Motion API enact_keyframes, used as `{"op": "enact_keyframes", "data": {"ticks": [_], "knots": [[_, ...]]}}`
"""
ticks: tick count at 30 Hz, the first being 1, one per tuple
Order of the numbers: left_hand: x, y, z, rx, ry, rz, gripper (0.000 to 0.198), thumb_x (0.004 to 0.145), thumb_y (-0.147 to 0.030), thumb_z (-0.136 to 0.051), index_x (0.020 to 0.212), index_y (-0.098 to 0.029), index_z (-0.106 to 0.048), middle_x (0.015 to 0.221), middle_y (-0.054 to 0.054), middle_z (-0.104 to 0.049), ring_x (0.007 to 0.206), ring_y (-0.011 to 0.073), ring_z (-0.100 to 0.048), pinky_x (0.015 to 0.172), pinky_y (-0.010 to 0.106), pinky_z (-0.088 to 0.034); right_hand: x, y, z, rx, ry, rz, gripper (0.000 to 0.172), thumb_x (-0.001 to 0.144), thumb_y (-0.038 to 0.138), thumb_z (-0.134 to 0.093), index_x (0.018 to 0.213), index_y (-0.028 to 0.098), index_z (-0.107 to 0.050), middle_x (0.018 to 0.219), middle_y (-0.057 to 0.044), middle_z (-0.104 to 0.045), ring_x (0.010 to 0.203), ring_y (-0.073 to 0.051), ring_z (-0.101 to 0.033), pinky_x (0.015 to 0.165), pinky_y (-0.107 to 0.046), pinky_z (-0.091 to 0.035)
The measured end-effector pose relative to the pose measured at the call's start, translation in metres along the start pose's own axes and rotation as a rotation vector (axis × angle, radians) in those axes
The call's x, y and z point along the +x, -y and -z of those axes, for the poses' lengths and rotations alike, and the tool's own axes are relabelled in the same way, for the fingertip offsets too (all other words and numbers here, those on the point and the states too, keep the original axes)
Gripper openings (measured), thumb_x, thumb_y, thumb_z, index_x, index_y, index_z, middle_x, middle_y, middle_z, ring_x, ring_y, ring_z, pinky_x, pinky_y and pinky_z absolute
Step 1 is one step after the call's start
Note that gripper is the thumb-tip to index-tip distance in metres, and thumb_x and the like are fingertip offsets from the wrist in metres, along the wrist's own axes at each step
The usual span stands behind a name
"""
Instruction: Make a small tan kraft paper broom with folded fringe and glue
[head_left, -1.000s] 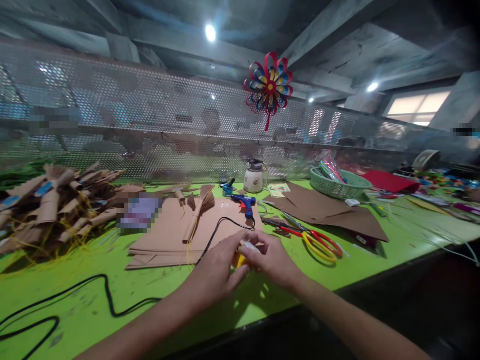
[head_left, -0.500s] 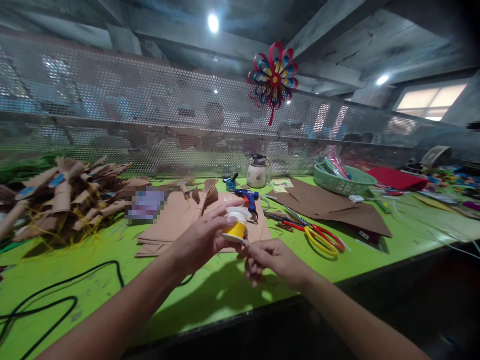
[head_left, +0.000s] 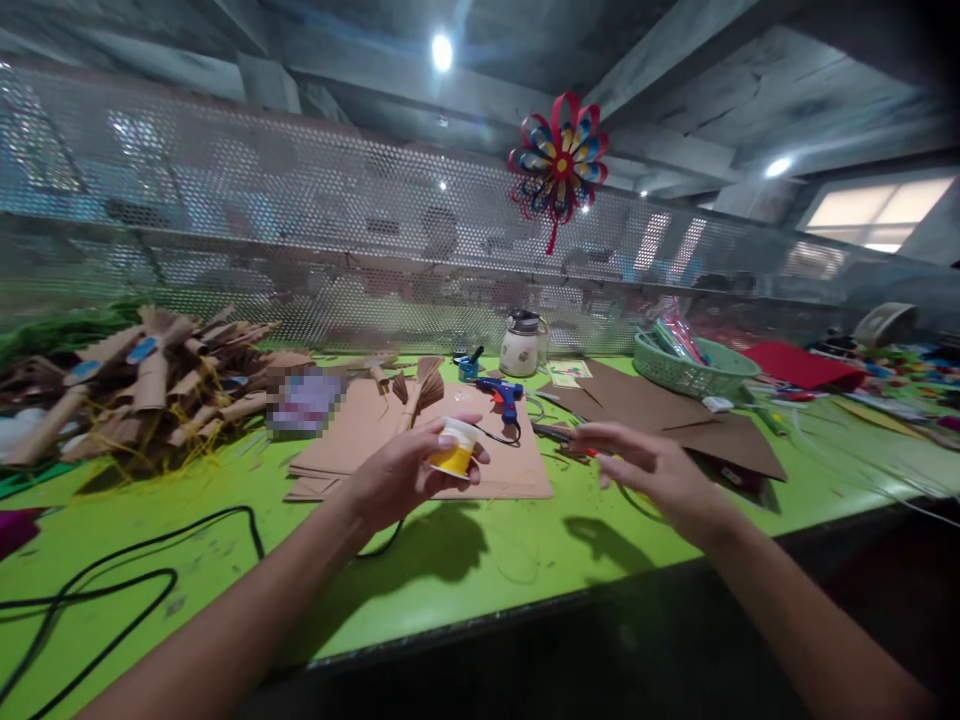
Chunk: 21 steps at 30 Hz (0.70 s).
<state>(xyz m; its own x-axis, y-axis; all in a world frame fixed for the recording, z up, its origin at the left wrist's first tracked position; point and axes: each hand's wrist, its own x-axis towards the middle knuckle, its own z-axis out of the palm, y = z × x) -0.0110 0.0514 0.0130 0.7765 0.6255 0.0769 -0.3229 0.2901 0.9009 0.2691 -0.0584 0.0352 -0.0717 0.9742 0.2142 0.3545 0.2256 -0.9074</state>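
Near the middle of the green table [head_left: 510, 595], left hand [head_left: 390, 475] holds spool of yellow thread [head_left: 453, 452] up off the surface, tilted a bit. Left fingers curled round it: thumb on near side, fingertips showing past its right side; grip closed as far as the spool lets it. Left forearm comes in from near left, wrist roughly straight.

Right hand [head_left: 667, 478] well apart, to the right, palm turned down and inward, fingers reaching left. Thumb and forefinger parted, a clear gap between tips, loosely bent; nothing visible in the grip. It hangs over scissors [head_left: 642, 499], covering most of them; cannot tell if it touches. Right forearm comes in from near right. Both hands throw shadows on the tabletop.

Near table edge slants, rising toward the right, dark below it; both forearms cross it. Green surface runs between the hands and that edge, with sideways room between spool and right fingertips. Far of left hand: stacked brown sheets [head_left: 341, 445], right edge ending between the hands. Blue glue gun [head_left: 506, 395] sits just beyond the spool, tightest spot on the far side. Black cord [head_left: 154, 575] loops to the left, near the left forearm. Brown paper pile [head_left: 154, 385] bounds far left, green basket [head_left: 697, 378] far right, perforated screen [head_left: 300, 260] behind.
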Motion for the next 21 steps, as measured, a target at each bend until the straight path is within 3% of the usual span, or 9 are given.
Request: {"op": "enact_keyframes", "data": {"ticks": [2,4,6,8,10,13,17,21], "knots": [[0.0,0.0,-0.005,-0.007,0.039,0.002,0.044,0.079,-0.02,-0.051,0.122,-0.012,-0.047,0.097,0.013,-0.063,0.081,0.0201,-0.062,0.076,0.033,-0.045,0.01,-0.003,-0.033,0.179,0.103,-0.016,0.051,0.076,0.036,-0.066,0.124,0.024,-0.053,0.122,-0.011,-0.056,0.111,-0.023,-0.052,0.076,-0.032,-0.05],[-0.002,0.0,-0.008,-0.02,0.06,0.005,0.042,0.079,-0.019,-0.052,0.12,-0.011,-0.049,0.098,0.014,-0.063,0.082,0.0207,-0.062,0.076,0.034,-0.045,0.019,-0.011,-0.066,0.345,0.235,-0.084,0.057,0.072,0.034,-0.07,0.126,0.024,-0.051,0.12,-0.011,-0.057,0.106,-0.022,-0.055,0.067,-0.028,-0.051],[-0.004,-0.001,-0.007,-0.031,0.056,0.01,0.043,0.078,-0.019,-0.053,0.121,-0.011,-0.049,0.096,0.013,-0.063,0.082,0.0203,-0.061,0.076,0.033,-0.045,0.022,-0.021,-0.087,0.464,0.344,-0.168,0.056,0.071,0.035,-0.07,0.123,0.022,-0.052,0.103,-0.009,-0.064,0.086,-0.018,-0.063,0.052,-0.021,-0.046],[-0.007,-0.001,-0.002,-0.038,0.041,0.008,0.045,0.079,-0.019,-0.053,0.123,-0.012,-0.048,0.092,0.012,-0.063,0.08,0.0191,-0.061,0.074,0.031,-0.045,0.019,-0.029,-0.091,0.491,0.354,-0.244,0.041,0.075,0.039,-0.067,0.107,0.016,-0.061,0.073,-0.004,-0.065,0.055,-0.011,-0.059,0.04,-0.017,-0.033],[-0.011,0.001,0.003,-0.04,0.038,-0.007,0.047,0.08,-0.02,-0.054,0.125,-0.012,-0.047,0.087,0.01,-0.063,0.077,0.0174,-0.06,0.071,0.028,-0.045,0.013,-0.036,-0.08,0.438,0.276,-0.265,0.032,0.077,0.042,-0.064,0.087,0.013,-0.065,0.053,0.002,-0.054,0.039,-0.004,-0.043,0.037,-0.017,-0.025],[-0.016,0.008,0.004,-0.01,0.084,-0.004,0.054,0.077,-0.026,-0.06,0.127,-0.012,-0.044,0.083,0.009,-0.061,0.073,0.016,-0.059,0.064,0.025,-0.043,0.004,-0.038,-0.049,0.231,0.174,-0.242,0.03,0.076,0.043,-0.063,0.078,0.013,-0.066,0.048,0.006,-0.045,0.04,-0.004,-0.036,0.041,-0.018,-0.025],[-0.017,0.02,-0.008,0.197,0.195,0.186,0.076,0.063,-0.027,-0.073,0.131,-0.016,-0.04,0.083,0.006,-0.061,0.069,0.0155,-0.058,0.062,0.026,-0.043,0.002,-0.028,-0.014,-0.261,0.039,-0.08,0.026,0.08,0.038,-0.057,0.074,0.015,-0.067,0.057,0.0,-0.056,0.052,-0.01,-0.048,0.051,-0.023,-0.037],[-0.01,0.027,-0.018,0.545,0.092,0.338,0.059,0.064,-0.026,-0.072,0.118,-0.018,-0.051,0.081,0.001,-0.058,0.061,0.0108,-0.052,0.058,0.024,-0.042,-0.001,-0.001,0.007,-0.575,-0.116,0.234,0.021,0.085,0.032,-0.053,0.078,0.017,-0.067,0.075,-0.004,-0.066,0.069,-0.015,-0.058,0.064,-0.026,-0.043]]}}
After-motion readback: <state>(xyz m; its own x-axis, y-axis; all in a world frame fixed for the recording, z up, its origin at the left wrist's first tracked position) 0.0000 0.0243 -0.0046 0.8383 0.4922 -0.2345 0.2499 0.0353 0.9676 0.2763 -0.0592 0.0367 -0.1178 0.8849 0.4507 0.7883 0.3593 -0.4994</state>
